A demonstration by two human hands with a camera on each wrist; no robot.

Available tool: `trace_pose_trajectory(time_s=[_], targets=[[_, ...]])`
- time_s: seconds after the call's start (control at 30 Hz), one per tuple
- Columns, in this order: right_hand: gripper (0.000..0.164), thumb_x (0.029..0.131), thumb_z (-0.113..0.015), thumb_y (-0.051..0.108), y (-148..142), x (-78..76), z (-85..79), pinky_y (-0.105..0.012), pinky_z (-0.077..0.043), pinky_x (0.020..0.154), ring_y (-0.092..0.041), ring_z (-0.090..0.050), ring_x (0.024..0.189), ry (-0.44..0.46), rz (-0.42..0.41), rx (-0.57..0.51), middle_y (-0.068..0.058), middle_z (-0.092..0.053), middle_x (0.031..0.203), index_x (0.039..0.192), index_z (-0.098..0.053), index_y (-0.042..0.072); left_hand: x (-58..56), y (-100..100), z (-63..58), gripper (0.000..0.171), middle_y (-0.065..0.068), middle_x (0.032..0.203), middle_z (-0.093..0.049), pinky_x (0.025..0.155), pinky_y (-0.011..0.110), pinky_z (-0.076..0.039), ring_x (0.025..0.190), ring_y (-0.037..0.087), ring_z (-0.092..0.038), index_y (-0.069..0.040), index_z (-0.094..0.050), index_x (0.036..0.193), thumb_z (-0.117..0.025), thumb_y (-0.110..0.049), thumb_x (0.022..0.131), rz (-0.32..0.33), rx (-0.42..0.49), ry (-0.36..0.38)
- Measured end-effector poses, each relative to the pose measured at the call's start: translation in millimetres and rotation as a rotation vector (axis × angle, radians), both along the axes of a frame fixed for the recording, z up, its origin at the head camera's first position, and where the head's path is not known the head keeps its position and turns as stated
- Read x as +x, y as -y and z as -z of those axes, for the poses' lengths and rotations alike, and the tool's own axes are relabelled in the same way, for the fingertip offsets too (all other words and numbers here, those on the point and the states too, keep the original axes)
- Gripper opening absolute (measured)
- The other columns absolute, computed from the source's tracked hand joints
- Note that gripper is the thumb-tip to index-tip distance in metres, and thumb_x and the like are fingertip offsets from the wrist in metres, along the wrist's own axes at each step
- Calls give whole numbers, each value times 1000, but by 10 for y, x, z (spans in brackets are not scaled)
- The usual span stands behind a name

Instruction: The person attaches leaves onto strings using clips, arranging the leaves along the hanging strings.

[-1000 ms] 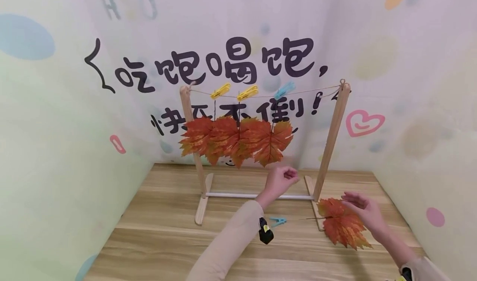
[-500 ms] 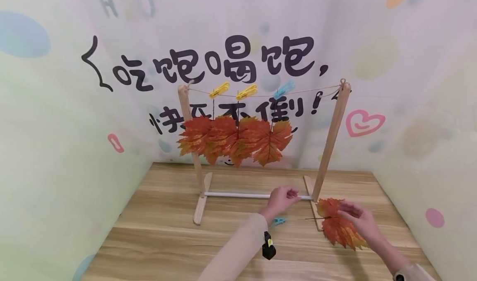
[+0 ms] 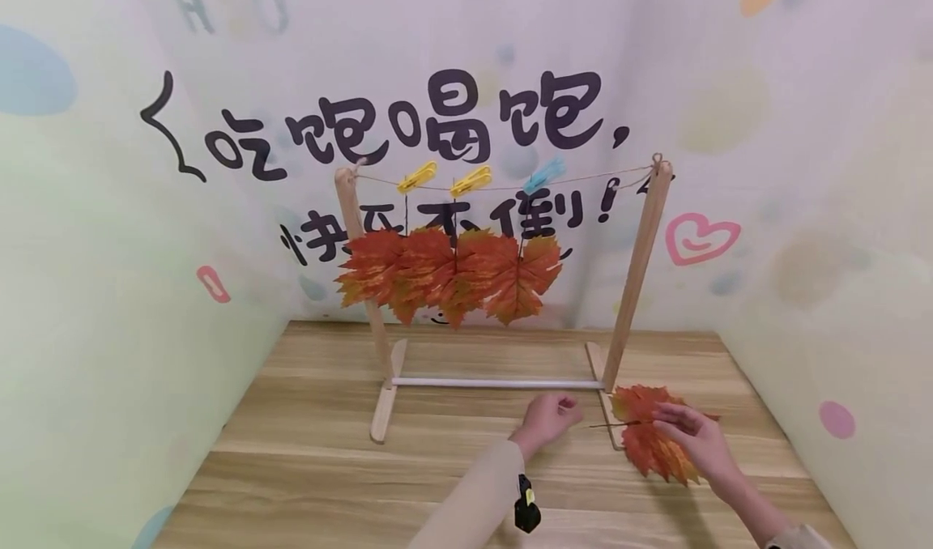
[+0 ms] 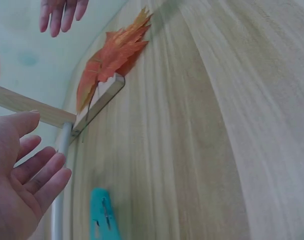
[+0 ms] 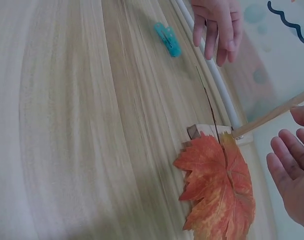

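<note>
My left hand [image 3: 550, 421] hovers over the table with loosely bent fingers and holds nothing. Below it lies a blue clothespin [image 4: 103, 215], hidden by the hand and arm in the head view but plain in both wrist views. An orange-red artificial maple leaf [image 5: 219, 185] lies at the right, partly on the rack's foot, its thin dark stem pointing left. Over that leaf in the head view is my right hand [image 3: 692, 436], fingers relaxed and nothing in them; the right wrist view shows a gap between hand and leaf.
A wooden rack with two posts [image 3: 637, 282] and a white crossbar [image 3: 496, 383] stands behind the hands. On its string, two yellow clothespins [image 3: 470, 181] and a blue one [image 3: 543, 175] hold hanging maple leaves [image 3: 519, 278]. A printed cloth wall encloses the table [image 3: 313, 468].
My left hand has come down from in front of the crossbar toward the table, now covering the loose clothespin in the head view. My right hand has shifted slightly left over the leaf.
</note>
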State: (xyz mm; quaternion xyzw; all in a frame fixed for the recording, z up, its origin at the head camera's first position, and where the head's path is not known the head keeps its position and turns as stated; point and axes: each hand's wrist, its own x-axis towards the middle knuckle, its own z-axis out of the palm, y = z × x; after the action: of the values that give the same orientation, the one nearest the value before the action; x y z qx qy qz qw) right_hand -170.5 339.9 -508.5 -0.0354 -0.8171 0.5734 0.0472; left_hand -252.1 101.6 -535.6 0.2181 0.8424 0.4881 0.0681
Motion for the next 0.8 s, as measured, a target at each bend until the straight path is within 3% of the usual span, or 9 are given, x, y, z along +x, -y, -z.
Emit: trace_pose_trajectory(time_s=[0.07, 0.23, 0.33, 0.53, 0.67, 0.8], targets=[[42, 87, -61, 15, 4, 19, -4, -15, -49, 71, 5, -58, 83, -3, 13, 2, 5, -66, 94, 117, -49, -12, 24, -7, 26, 27, 10, 96, -66, 71, 20, -49, 81, 15, -63, 2, -64, 102, -65, -15, 81, -11, -10, 20], [45, 87, -61, 14, -32, 50, 56, -16, -49, 72, 4, -58, 82, 28, 50, 43, -10, -66, 97, 119, -47, -15, 96, -27, 81, 29, 15, 98, -65, 73, 21, -50, 84, 20, -63, 6, -61, 104, -67, -9, 80, 7, 1, 42], [46, 87, -61, 14, -34, 64, 88, -17, -50, 73, 1, -60, 83, 42, 55, 40, -9, -66, 96, 119, -47, -15, 134, -26, 105, 30, 18, 97, -64, 73, 20, -50, 85, 22, -63, 8, -60, 104, -67, -8, 80, 24, 18, 42], [42, 87, -61, 11, 0, 83, 131, -19, -51, 70, 0, -60, 82, 41, 58, 21, -13, -66, 95, 117, -49, -15, 143, -26, 155, 25, 18, 90, -65, 71, 19, -50, 82, 24, -64, 11, -60, 100, -65, -3, 80, 21, 42, -20], [42, 87, -61, 13, 11, 84, 179, -18, -51, 70, 2, -60, 81, 45, 54, 29, -16, -66, 97, 115, -50, -16, 131, -45, 216, 20, 14, 85, -67, 69, 16, -48, 79, 19, -64, 9, -62, 96, -63, -2, 80, 14, 19, -56], [45, 86, -63, 17, 13, 103, 229, -20, -52, 69, 1, -60, 81, 23, 26, -34, -14, -66, 95, 115, -50, -15, 130, -69, 269, 15, 12, 83, -66, 67, 15, -47, 76, 16, -63, 8, -64, 92, -62, 1, 80, 1, 18, -62]])
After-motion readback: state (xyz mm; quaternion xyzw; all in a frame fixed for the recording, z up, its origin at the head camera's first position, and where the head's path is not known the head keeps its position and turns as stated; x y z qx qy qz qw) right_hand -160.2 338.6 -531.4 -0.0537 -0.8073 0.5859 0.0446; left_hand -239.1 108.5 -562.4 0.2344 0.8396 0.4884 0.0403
